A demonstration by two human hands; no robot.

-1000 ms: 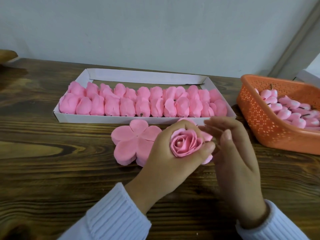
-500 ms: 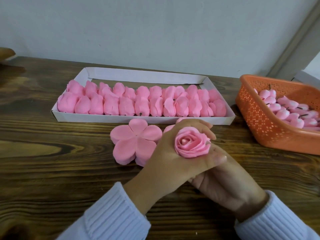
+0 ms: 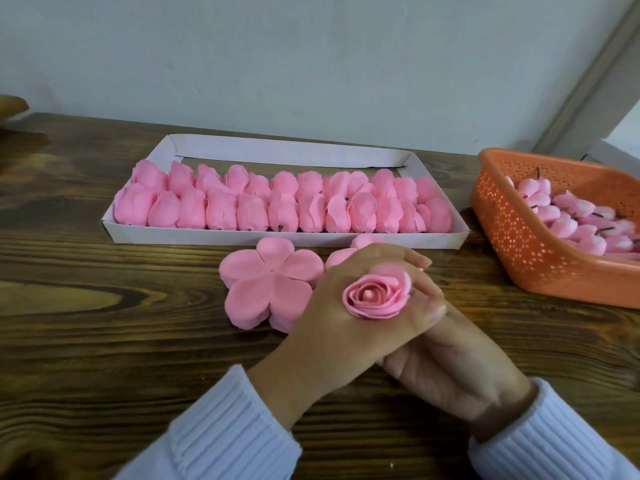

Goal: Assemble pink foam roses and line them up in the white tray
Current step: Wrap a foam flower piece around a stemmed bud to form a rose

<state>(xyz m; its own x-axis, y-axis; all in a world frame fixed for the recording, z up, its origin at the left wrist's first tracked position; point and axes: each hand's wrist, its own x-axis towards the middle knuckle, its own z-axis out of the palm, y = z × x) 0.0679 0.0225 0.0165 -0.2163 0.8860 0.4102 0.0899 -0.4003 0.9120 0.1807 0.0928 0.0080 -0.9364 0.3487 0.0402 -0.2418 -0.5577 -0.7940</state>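
Far left: dark, grained tabletop (image 3: 69, 271). Left of centre, toward the wall: white tray (image 3: 284, 152), long side toward the camera, packed with finished roses (image 3: 277, 209) lying on their sides in two touching rows that run from end to end along the near wall. Just in front of the tray, flat on the wood: thick-edged five-petal foam blank (image 3: 270, 289), its right edge hidden behind the left hand (image 3: 332, 327). Beside it, a second blank (image 3: 360, 244), mostly covered by the knuckles. Centre: that left hand, white ribbed sleeve (image 3: 225, 434) behind it, grip curled round a single rose (image 3: 377, 296) — bloom upward, spiral of petals and pale bead at the heart turned to the camera, held above the tabletop just short of the tray's near wall. Lower and to the right: right hand (image 3: 450, 372), palm turned partly up, fingers tucked beneath the left hand — grip impossible to judge from this angle. Far right: orange perforated basket (image 3: 519, 251), set apart from the tray, holding a heap of pink buds (image 3: 568, 225) with short dark stems.
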